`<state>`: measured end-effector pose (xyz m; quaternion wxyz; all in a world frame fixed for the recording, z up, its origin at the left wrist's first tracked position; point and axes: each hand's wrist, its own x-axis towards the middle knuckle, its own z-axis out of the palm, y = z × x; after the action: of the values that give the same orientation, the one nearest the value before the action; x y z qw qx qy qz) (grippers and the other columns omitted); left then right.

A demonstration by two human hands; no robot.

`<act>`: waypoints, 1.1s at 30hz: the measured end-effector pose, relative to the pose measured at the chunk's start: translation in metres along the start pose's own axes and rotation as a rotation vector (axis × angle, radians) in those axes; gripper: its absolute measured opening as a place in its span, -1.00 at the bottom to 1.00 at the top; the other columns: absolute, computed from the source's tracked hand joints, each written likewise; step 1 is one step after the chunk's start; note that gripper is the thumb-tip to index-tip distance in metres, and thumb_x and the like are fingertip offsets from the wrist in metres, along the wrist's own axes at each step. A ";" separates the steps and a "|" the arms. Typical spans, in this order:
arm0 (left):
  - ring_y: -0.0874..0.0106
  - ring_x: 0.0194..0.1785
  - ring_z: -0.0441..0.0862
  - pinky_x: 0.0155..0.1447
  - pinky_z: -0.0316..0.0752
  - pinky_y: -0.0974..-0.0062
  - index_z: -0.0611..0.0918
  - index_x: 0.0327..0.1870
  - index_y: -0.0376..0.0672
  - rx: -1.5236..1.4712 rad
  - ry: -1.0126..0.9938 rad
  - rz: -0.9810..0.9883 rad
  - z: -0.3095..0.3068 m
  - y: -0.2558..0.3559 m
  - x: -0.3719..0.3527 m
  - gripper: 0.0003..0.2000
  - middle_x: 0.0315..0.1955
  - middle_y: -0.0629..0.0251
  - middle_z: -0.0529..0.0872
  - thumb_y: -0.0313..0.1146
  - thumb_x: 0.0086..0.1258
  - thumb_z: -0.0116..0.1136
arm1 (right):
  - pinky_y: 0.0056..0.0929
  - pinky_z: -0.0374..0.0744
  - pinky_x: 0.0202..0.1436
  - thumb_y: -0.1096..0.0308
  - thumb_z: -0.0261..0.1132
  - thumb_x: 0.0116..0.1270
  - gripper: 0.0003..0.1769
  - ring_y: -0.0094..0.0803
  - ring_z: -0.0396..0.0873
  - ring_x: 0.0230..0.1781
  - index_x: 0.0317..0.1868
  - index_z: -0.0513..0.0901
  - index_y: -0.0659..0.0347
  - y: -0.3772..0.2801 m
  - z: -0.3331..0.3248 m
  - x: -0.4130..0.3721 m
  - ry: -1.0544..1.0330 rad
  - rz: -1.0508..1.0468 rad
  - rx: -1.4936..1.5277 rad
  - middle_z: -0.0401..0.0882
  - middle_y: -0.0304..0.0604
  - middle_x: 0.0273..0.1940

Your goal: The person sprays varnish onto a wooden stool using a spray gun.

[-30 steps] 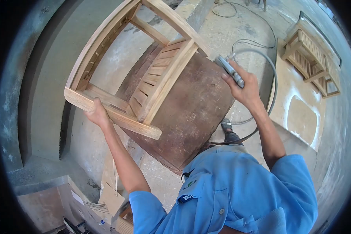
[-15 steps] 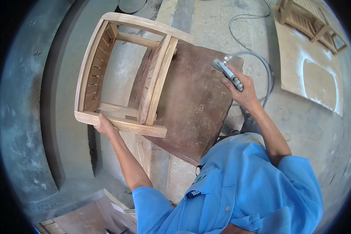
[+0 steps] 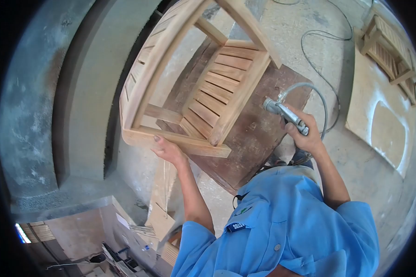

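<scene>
A pale wooden slatted chair (image 3: 246, 92) is tipped up over a worn brown board (image 3: 247, 159). My left hand (image 3: 169, 150) is closed on the chair's lower near rail, thumb on top and some fingers hidden beneath it. In my right hand (image 3: 308, 134) is a metal spray gun (image 3: 291, 117), its nozzle directed left toward the chair's slats, a short distance away. A grey hose (image 3: 325, 99) runs from the gun and curves down behind my wrist.
At the right, another slatted wooden piece (image 3: 390, 51) stands on a pale sheet (image 3: 363, 111) with white overspray. The hose's thin line (image 3: 316, 60) lies on the concrete floor. Grey curved panels (image 3: 85, 101) rise at the left. Clutter and boards (image 3: 120, 258) fill the lower left.
The chair has been turned and tilted, so its slatted panel now faces the spray gun. My left hand still grips it; the gun appears lower and further right in view.
</scene>
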<state>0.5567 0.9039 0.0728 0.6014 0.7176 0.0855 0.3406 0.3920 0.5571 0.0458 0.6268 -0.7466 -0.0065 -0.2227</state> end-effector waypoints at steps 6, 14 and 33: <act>0.26 0.13 0.45 0.28 0.31 0.30 0.34 0.18 -0.39 0.097 -0.085 -0.014 -0.027 -0.004 -0.088 -0.45 0.06 0.03 0.49 -0.02 0.50 0.09 | -0.40 0.49 0.01 0.20 0.30 0.35 -0.47 -0.37 0.58 -0.12 0.23 0.53 0.35 0.009 -0.004 -0.005 0.002 0.158 -0.058 0.64 -0.07 -0.13; 0.39 -0.07 0.42 0.06 0.35 0.36 0.43 -0.10 -0.30 0.187 -0.361 -0.145 -0.066 -0.030 -0.116 -0.60 -0.16 0.18 0.48 -0.05 0.49 0.10 | -0.39 0.49 0.15 0.29 0.31 0.33 -0.52 -0.41 0.60 0.00 0.23 0.56 0.28 0.003 -0.039 0.006 0.065 0.325 -0.108 0.71 -0.03 -0.02; 0.32 0.14 0.56 0.14 0.44 0.15 0.50 0.11 -0.14 0.174 0.115 -0.524 -0.077 0.008 -0.156 -0.53 0.03 0.26 0.63 0.08 0.45 0.12 | -0.47 0.57 -0.19 0.41 0.43 0.17 -0.45 -0.51 0.63 -0.31 0.21 0.58 0.28 -0.062 -0.093 0.001 -0.509 0.160 0.406 0.73 -0.05 -0.18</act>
<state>0.3916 0.8809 0.0232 0.5992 0.6996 0.3309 0.2050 0.3448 0.4833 0.1145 0.7565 -0.6364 -0.1483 0.0269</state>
